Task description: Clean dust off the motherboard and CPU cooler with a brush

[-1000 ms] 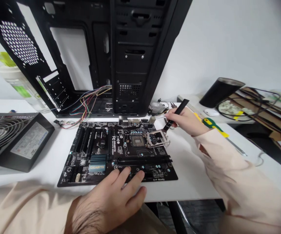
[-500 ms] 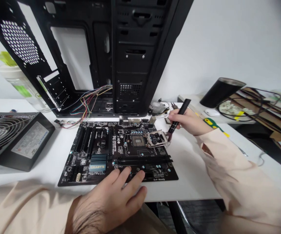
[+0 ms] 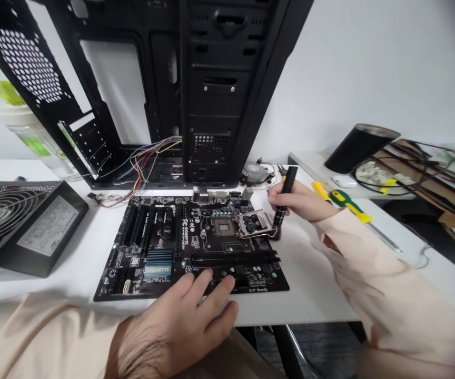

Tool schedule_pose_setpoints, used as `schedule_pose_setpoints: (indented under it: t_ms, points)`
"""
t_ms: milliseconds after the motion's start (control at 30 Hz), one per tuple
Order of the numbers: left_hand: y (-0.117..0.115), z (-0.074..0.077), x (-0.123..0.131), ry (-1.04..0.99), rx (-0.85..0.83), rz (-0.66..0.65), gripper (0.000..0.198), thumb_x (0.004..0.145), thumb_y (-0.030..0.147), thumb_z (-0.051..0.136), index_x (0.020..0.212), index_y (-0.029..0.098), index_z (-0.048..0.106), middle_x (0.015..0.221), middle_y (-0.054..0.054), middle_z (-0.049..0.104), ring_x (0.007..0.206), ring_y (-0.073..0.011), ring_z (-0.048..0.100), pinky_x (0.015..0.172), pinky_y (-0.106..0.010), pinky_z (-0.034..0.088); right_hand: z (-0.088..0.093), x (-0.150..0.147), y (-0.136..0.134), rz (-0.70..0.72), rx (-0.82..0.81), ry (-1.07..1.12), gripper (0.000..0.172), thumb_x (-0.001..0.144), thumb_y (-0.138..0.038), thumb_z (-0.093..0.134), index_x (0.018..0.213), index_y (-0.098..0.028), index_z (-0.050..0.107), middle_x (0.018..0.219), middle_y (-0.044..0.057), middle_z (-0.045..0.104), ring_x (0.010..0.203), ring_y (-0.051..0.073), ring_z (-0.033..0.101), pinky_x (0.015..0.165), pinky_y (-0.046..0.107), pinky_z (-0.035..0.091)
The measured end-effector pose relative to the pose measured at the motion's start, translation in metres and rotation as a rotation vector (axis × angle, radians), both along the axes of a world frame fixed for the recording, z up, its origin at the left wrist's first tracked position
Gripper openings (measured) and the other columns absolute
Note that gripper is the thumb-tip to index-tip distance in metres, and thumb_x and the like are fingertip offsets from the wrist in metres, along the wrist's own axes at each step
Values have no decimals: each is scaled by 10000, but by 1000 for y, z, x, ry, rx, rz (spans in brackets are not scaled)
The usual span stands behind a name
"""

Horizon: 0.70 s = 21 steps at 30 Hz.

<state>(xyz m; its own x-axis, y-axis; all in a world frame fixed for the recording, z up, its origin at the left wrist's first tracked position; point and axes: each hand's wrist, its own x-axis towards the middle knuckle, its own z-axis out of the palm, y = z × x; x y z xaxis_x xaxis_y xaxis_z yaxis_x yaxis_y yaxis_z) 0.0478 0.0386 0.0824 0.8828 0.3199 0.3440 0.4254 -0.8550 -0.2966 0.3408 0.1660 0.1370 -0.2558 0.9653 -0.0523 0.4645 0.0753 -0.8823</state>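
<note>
A black motherboard [image 3: 160, 247] lies flat on the white table [image 3: 314, 284]. Its CPU socket [image 3: 223, 227] stands open, the metal retention frame [image 3: 256, 223] flipped to the right. My left hand [image 3: 184, 321] rests at the board's near edge, fingers spread flat on it. My right hand [image 3: 300, 201] is closed round a slim black tool [image 3: 284, 202], held almost upright. The tool's tip touches down at the right edge of the retention frame.
An open black PC case [image 3: 196, 89] stands behind the board with loose coloured wires [image 3: 144, 160]. A power supply [image 3: 18, 223] sits at left. A green-and-yellow screwdriver [image 3: 352, 209], a small cooler fan [image 3: 254, 172], a dark tumbler [image 3: 359, 147] and cables lie at right.
My right hand has swung the black tool from a slant to nearly upright and lowered its tip beside the retention frame. My left hand has stayed put.
</note>
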Motion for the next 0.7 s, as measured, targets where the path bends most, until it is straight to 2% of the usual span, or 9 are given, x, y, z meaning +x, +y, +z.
schedule_pose_setpoints:
  t_ms: [133,367,533,700]
  points:
    - [-1,1,0,-19,-6,4,258,915,255,471,1149,235,579,1290,-37,554,1014,-260,565,804,-390,404,-2,2,2,-12,17,12,287,606,-396,641,484,-179,500,439,-25,429,400,84,395,404,240,288]
    - [0,0,-2,6,5,7,282,913,285,493,1184,243,557,1313,-46,526,1045,-267,539,844,-399,360,0,2,-1,156,-129,-47,286,648,-366,653,482,-179,515,384,-25,431,376,90,407,418,242,303]
    - [0,0,-2,-14,5,-4,271,916,250,463,1166,233,565,1294,-40,542,1022,-276,553,833,-400,356,1,8,0,97,-67,-19,280,726,-325,575,504,-176,492,406,-25,438,410,76,415,468,248,302]
    - [-1,0,-1,-2,4,7,279,917,268,471,1180,246,560,1302,-41,535,1032,-271,552,828,-399,366,0,6,1,128,-119,-62,281,690,-330,618,490,-173,497,388,-28,431,380,82,410,439,246,307]
